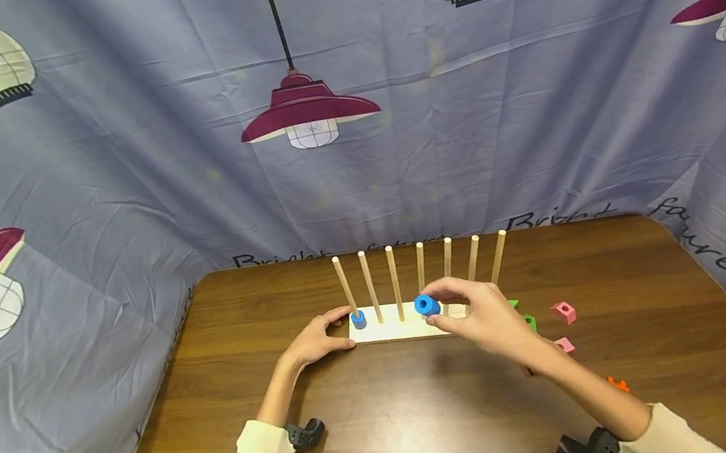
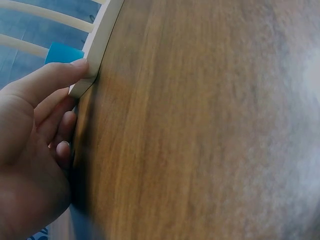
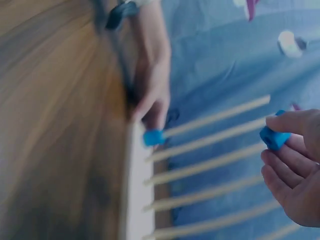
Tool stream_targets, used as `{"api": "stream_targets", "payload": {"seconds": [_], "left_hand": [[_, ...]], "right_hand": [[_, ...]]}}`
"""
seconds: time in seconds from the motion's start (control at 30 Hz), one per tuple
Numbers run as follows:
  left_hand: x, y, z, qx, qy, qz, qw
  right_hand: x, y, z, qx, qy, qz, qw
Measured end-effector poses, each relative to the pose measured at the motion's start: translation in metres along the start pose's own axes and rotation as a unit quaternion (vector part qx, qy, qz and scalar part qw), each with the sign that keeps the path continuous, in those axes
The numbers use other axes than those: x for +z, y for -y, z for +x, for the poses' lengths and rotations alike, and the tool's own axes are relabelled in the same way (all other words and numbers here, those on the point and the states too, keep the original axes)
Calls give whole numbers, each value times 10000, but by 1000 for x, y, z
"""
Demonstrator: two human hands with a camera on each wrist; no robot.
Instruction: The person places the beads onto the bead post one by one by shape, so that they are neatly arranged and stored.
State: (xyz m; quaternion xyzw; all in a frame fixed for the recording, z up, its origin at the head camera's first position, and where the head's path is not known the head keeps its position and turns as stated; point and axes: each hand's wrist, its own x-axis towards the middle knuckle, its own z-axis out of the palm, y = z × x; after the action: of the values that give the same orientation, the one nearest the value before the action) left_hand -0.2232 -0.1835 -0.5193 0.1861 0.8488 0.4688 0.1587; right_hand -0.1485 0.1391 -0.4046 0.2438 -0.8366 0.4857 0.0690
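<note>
A pale wooden peg board (image 1: pixel 388 332) with several upright dowels lies on the table. Its left end is gripped by my left hand (image 1: pixel 313 341), thumb at the front edge and fingers at the far side. On the leftmost dowel (image 1: pixel 345 285), a blue bead (image 1: pixel 359 322) sits down at the base. My right hand (image 1: pixel 490 319) pinches another blue bead (image 3: pixel 274 138) between thumb and fingers, its hole (image 1: pixel 424 304) showing in the head view. This bead is held up in front of the middle dowels, apart from the board. The right hand partly hides the board's right end.
Right of the board lie pink blocks (image 1: pixel 564 312) with holes, green pieces (image 1: pixel 530 323) and an orange piece (image 1: pixel 617 383), some partly covered by the right arm. The brown wooden table (image 1: pixel 391 424) ends at a grey-blue curtain (image 1: pixel 359 196) behind the dowels.
</note>
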Motion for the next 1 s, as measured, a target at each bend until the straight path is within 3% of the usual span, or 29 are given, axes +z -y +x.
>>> {"api": "stream_targets", "payload": {"seconds": [0.33, 0.47, 0.8, 1.0], "left_hand": [[3, -2, 1, -57, -5, -36, 10000], [1, -2, -1, -121, -45, -61, 9999], [2, -3, -2, -203, -12, -146, 9997], [4, -3, -2, -236, -123, -163, 9995]], "right_hand": [[26, 44, 60, -596, -443, 446, 9962], [38, 55, 77, -576, -572, 896, 9927], [68, 60, 96, -581, -1105, 912, 9880], [83, 55, 101, -435, -1175, 880, 9882]]}}
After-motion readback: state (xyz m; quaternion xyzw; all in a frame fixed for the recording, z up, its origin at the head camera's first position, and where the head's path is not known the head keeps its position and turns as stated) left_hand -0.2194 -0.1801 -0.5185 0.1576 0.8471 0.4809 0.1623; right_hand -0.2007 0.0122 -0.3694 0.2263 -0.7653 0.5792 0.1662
